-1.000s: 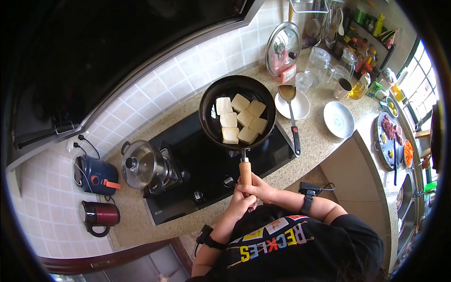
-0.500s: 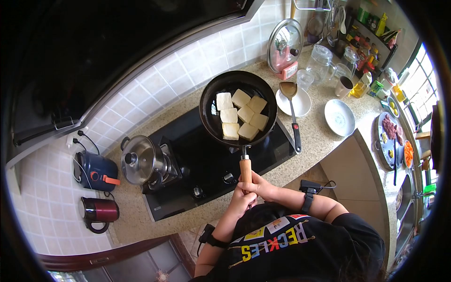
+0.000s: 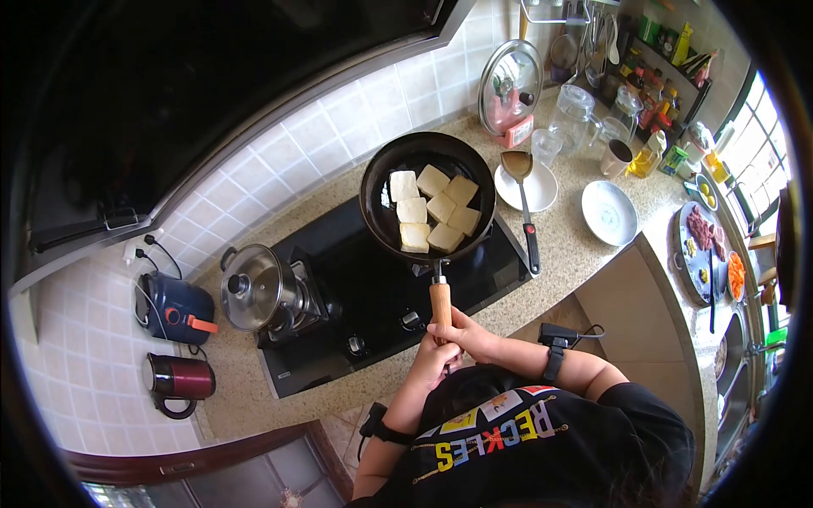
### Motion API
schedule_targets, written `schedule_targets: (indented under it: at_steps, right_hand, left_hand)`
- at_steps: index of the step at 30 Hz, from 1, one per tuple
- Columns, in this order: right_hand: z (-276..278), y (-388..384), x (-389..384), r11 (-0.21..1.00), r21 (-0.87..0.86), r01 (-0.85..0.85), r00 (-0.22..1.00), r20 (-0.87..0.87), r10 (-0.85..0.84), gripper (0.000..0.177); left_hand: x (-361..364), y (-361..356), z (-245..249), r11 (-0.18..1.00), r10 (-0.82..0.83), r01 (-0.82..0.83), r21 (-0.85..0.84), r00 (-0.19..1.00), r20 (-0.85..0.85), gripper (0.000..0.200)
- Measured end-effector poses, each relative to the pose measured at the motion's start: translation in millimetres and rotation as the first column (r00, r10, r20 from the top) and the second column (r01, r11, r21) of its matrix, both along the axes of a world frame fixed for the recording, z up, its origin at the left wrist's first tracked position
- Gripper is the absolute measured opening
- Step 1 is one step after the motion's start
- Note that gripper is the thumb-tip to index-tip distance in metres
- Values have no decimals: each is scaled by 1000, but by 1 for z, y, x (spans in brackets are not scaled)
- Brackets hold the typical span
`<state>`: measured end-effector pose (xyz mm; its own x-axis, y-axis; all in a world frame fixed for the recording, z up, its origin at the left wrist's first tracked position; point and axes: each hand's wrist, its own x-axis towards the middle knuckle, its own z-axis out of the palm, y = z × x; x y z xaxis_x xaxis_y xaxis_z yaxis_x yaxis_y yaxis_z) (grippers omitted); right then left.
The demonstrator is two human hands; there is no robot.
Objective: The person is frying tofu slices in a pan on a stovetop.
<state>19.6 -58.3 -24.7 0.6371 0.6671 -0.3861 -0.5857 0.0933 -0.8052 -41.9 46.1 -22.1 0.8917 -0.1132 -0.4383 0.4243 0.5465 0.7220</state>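
Both my hands are wrapped round the wooden handle of a black frying pan [image 3: 370, 203]. My left hand [image 3: 434, 362] grips the lower end of the handle, and my right hand [image 3: 471, 334] closes over it just above, the two touching. The pan is over the right side of the black gas stove [image 3: 364, 284]. Several pale square slices that look like tofu [image 3: 415, 238] lie flat in it, with shiny liquid showing at the pan's left side. A spatula [image 3: 527, 216] with a black handle rests across a white bowl [image 3: 546, 196] to the right.
A lidded steel pot [image 3: 254, 292] sits on the left burner. Further left are a dark blue appliance [image 3: 174, 305] and a red kettle [image 3: 193, 378]. To the right stand a white plate [image 3: 610, 213], glass jugs, an oil bottle [image 3: 648, 154] and a board with meat [image 3: 694, 258]. A glass lid [image 3: 510, 89] leans on the wall.
The pan has shifted very slightly to the left in view; the slices keep much the same arrangement. Both hands stay on the handle.
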Motion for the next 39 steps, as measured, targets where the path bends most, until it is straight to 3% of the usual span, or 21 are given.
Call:
schedule_targets:
  at_steps: [3,9,12,15,18,21,23,31,34,36,39]
  right_hand:
    - [1,0,0,1000,-19,8,1000,-11,-9,57]
    - [-1,1,3,1000,14,-18,1000,-3,19,52]
    - [3,3,3,1000,-5,-24,997,-79,24,49]
    - [2,7,3,998,-61,4,1000,3,-4,47]
    - [9,7,6,981,-188,-43,992,111,64,43]
    - [9,9,10,996,-90,16,990,140,-3,39]
    - [28,8,19,998,-61,-35,997,61,39,37]
    - [-16,11,25,998,58,-15,995,98,9,34]
    - [-32,5,25,993,107,-47,998,39,43,33]
    - [-37,2,23,988,151,-43,999,26,40,33]
    - [-40,1,22,988,149,-41,999,36,36,32]
  left_hand:
    - [0,-1,2,1000,8,-8,-6,1000,2,21]
    - [2,-2,4,988,-18,7,154,998,65,36]
    - [2,-3,-5,976,-53,41,216,997,51,41]
    - [2,-7,-8,963,-3,-11,269,999,51,41]
    - [2,-11,-3,963,91,-99,250,995,43,53]
    - [5,-7,-4,960,85,-101,260,994,73,53]
    - [14,-1,-1,958,60,-90,271,991,115,52]
    - [20,-5,-25,916,84,-134,378,986,144,54]
    - [20,-12,-50,842,73,-145,519,985,157,57]
    - [22,-16,-66,734,42,-276,621,931,363,40]
    - [20,-18,-74,704,50,-297,646,927,371,34]
